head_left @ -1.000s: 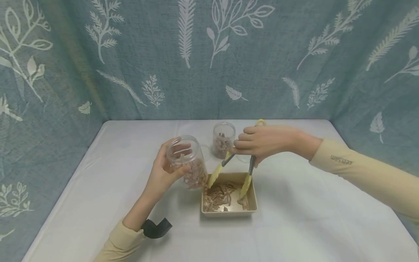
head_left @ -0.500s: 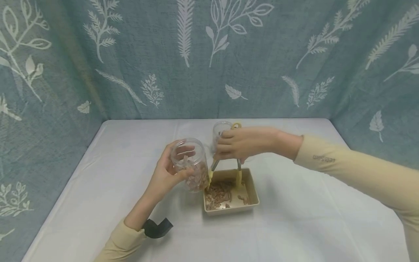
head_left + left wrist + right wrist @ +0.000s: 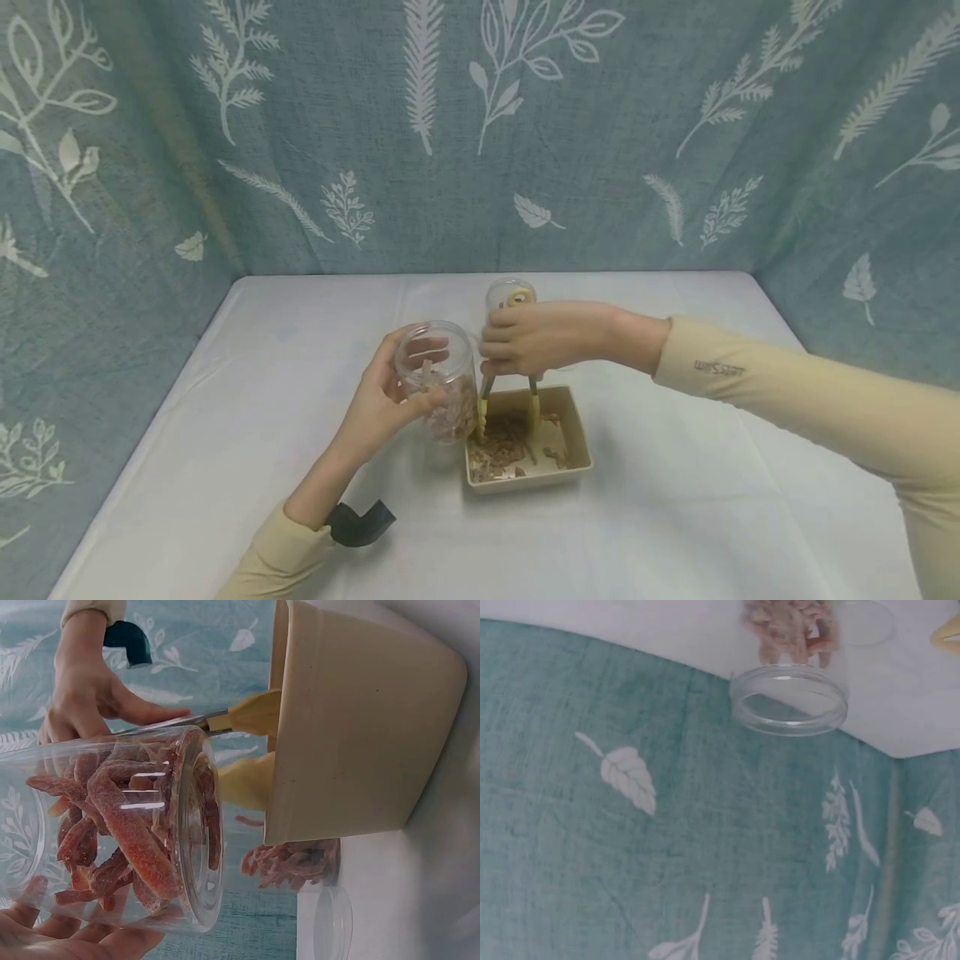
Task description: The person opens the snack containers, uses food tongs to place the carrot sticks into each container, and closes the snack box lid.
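My left hand grips a clear jar from its left side, tilted beside the tray. Reddish-brown dried strips fill part of this jar, seen through its wall in the left wrist view. My right hand holds tongs with yellow scalloped tips, reaching down into a beige rectangular tray. Between and around the tips lies a heap of the same strips, mostly at the tray's left side. The left tip stands near the tray's left wall, close to the jar's lower end.
Behind the right hand stands a second clear jar with more strips in it. A clear round lid lies on the white tablecloth. Blue leaf-patterned curtains close off the back and sides. A black piece sticks out from the left wrist.
My right hand has moved left and toward me, and the tong tips have drawn closer together around the heap of strips. The jar in my left hand has shifted slightly right and toward me.
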Demonstrator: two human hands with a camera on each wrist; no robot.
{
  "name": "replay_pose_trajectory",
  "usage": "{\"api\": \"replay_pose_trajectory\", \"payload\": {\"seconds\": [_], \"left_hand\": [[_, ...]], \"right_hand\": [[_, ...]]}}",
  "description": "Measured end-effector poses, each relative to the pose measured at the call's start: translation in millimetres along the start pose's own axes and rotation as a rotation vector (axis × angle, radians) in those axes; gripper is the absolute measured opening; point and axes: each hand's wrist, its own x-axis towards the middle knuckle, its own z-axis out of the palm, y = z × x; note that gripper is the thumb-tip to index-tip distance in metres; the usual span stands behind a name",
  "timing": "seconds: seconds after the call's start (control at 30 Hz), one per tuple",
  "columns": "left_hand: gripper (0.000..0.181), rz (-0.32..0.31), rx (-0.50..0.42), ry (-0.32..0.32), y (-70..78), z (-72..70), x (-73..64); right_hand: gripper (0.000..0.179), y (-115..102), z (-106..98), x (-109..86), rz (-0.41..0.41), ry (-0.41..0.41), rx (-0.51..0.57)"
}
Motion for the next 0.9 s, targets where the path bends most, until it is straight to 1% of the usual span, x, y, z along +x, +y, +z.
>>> {"api": "replay_pose_trajectory", "payload": {"seconds": [0.2, 0.4, 0.6, 0.77, 0.9], "left_hand": [[0.069, 0.006, -0.002, -0.006, -1.2, -0.1, 0.4], [0.069, 0.005, 0.010, -0.014, -3.0, -1.4, 0.7], [0.069, -0.009, 0.021, -0.012, -2.1, 0.0, 1.3], [0.070, -0.023, 0.032, -0.014, -3.0, 0.3, 1.3], [0.071, -0.030, 0.038, -0.009, -4.7, 0.4, 1.3]], "right_hand": [[0.055, 0, 2, 2.9, 0.015, 0.005, 0.036], [0.053, -1, 5, 2.6, 0.055, 0.016, 0.072], [0.055, -4, 11, -4.4, 0.104, 0.034, 0.116], [0.061, -9, 16, -10.1, 0.147, 0.021, 0.143], [0.062, -16, 23, -17.7, 0.209, 0.031, 0.220]]}}
